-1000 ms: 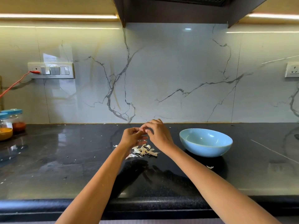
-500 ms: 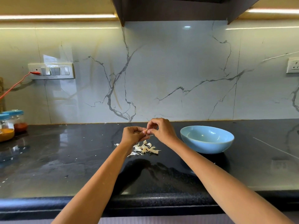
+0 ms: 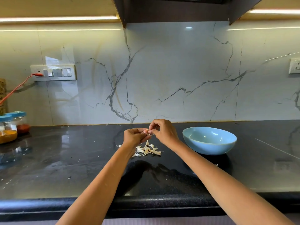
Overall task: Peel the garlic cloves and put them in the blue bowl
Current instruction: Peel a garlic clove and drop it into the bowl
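Note:
Both hands meet above the black counter (image 3: 65, 159). My left hand (image 3: 134, 137) grips a small garlic clove (image 3: 147, 131), mostly hidden by its curled fingers. My right hand (image 3: 164, 131) pinches at the clove's tip, where a thin strip of skin shows. Just below the hands lies a pile of white garlic skins (image 3: 146, 150). The blue bowl (image 3: 209, 141) stands on the counter to the right of my right hand; its visible inside looks bare.
Two blue-lidded spice jars (image 3: 9, 127) stand at the far left by the marble wall. A red cable (image 3: 16, 88) runs to the switch plate (image 3: 53, 73). Small skin flakes are scattered on the counter. The counter's rounded front edge (image 3: 48, 205) runs across the bottom.
The hands have stayed together over the skin pile. My right hand's fingers have shifted slightly, pinching and pulling at the clove. The view moved a little.

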